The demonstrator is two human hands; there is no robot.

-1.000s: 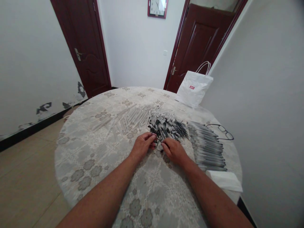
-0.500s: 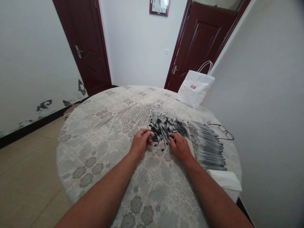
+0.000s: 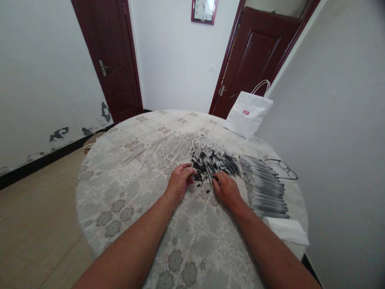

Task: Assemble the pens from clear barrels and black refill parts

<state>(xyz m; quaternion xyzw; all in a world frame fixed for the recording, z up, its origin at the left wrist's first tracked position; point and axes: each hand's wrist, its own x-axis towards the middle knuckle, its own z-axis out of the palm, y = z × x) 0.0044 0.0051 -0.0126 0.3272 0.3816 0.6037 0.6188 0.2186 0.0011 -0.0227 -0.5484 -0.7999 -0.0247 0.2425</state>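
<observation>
The red-framed wall clock [image 3: 204, 11] is cut off by the top edge. The little black bits [image 3: 197, 167] are too small to be told apart.

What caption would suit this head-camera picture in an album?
Left hand and right hand reach into a heap of small black plastic parts on a round lace-covered table.
</observation>
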